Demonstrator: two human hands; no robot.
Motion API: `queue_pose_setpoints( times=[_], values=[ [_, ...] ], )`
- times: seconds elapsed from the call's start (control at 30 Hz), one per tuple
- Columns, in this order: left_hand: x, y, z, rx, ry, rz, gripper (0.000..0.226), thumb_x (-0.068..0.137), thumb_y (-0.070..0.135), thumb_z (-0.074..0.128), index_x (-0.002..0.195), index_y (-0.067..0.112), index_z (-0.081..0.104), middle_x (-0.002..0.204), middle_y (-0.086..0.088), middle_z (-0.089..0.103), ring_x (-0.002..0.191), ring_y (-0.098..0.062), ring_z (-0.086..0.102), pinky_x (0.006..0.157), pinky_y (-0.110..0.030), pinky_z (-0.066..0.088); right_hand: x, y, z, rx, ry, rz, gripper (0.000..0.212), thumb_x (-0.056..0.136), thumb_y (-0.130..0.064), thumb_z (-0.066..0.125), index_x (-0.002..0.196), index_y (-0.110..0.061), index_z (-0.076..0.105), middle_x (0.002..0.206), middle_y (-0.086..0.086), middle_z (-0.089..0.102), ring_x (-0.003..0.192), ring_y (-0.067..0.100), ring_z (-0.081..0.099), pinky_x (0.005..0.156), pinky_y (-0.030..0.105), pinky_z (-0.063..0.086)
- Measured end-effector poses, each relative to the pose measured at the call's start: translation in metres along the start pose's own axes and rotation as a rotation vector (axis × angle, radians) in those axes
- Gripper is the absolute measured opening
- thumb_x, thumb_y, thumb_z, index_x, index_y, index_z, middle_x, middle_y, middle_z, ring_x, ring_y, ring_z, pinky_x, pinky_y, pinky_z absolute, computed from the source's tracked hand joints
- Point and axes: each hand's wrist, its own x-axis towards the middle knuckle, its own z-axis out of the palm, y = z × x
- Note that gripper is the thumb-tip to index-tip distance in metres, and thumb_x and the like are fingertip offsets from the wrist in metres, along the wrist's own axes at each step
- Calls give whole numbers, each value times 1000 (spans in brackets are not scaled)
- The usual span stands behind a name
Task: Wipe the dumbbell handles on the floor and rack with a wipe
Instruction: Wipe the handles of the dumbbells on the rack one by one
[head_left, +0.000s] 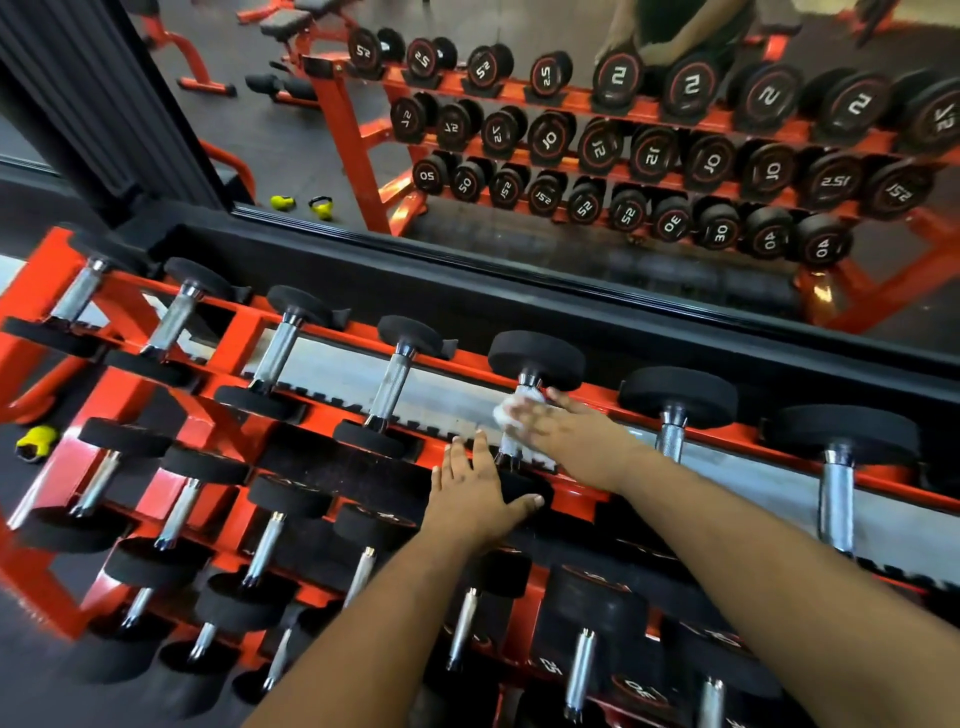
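- Nearest you, the lower tiers of the orange rack (218, 410) hold rows of dumbbells whose chrome handles no hand is on; whether they have been wiped cannot be told.
- Your left hand (480, 491) lies flat, fingers spread and released, on the near black head (519, 491) of a top-tier dumbbell, bracing it and grasping nothing.
- Just beyond, your right hand (558, 431) presses the white wipe (511, 410) around the handle (519, 415) of that same dumbbell, fingers curled over the cloth. The hand is blurred, so you look to be mid-stroke.
- The risk here, as I judge it: the dumbbell sits in shallow saddles, and a hard sideways rub could roll it if your left hand lifts off.
- The wipe is bunched up, so it could slip off the knurled metal and drop through the rack gap to the floor.
- The far end of the handle by the rear head (537, 358) is easy to skip.
- To the right, two larger dumbbells (675, 410) wait on the same tier.
- Farthest off, the mirror (519, 182) reflects the rack and you.
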Motion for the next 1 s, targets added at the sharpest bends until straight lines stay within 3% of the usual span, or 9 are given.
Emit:
queue_pose_setpoints(
  times=[0.1,0.23,0.3,0.4,0.53,0.63,0.77,0.87,1.0],
  values=[
    [-1,1,-2,-3,2,-4,118,84,76,57,161,18,-11,168,-20,-9,156,-33,-7,126,-48,2,13,-17,6,121,90,252,79,95,2,37,161,-16,-3,167,2,-14,154,19,-13,127,42,4],
    [-1,1,-2,3,8,2,117,85,75,58,161,18,-11,168,-20,-8,156,-34,-6,127,-48,2,5,-35,18,357,127,246,77,99,-1,40,161,-21,0,159,-10,-20,148,9,-22,120,29,-12],
    [-1,1,-1,-2,4,6,117,85,75,58,161,18,-10,168,-21,-8,156,-34,-6,126,-48,2,8,-31,21,305,116,300,79,99,-3,42,161,-20,-4,161,-7,-23,151,13,-20,123,34,-8],
    [-2,2,-3,-7,5,-7,117,85,75,58,161,18,-10,168,-21,-8,156,-33,-7,126,-48,2,28,-32,21,465,186,459,79,94,7,41,161,-12,5,167,3,-11,155,21,-6,127,41,11],
    [-1,1,-3,6,-14,-9,117,86,74,57,161,18,-12,168,-20,-8,156,-34,-6,127,-48,3,15,-45,22,838,325,486,66,99,4,43,159,-18,25,163,-12,7,148,2,4,123,20,14],
    [-1,2,-2,9,-10,-11,116,86,74,57,161,18,-12,168,-20,-8,156,-33,-6,127,-47,3,8,-48,23,958,287,495,63,105,-6,43,160,-27,20,164,-12,11,149,3,10,120,17,14],
    [-3,4,-5,12,-11,-19,116,86,74,57,161,18,-11,168,-20,-7,156,-33,-5,127,-48,3,29,-52,8,1389,351,746,59,109,-23,41,160,-34,14,163,-9,22,146,11,26,109,19,23],
    [-2,3,-5,11,-7,-10,115,87,72,58,161,16,-10,168,-21,-6,156,-33,-3,127,-48,3,24,-63,11,1643,306,783,51,107,-22,45,156,-33,34,143,-9,52,126,12,52,107,27,38],
    [-1,3,-3,9,-1,-8,115,87,72,58,161,16,-11,168,-21,-7,156,-33,-4,127,-48,2,8,-64,17,1726,156,821,24,101,-11,52,116,-16,69,105,6,77,97,21,71,88,34,54]
  ],
)
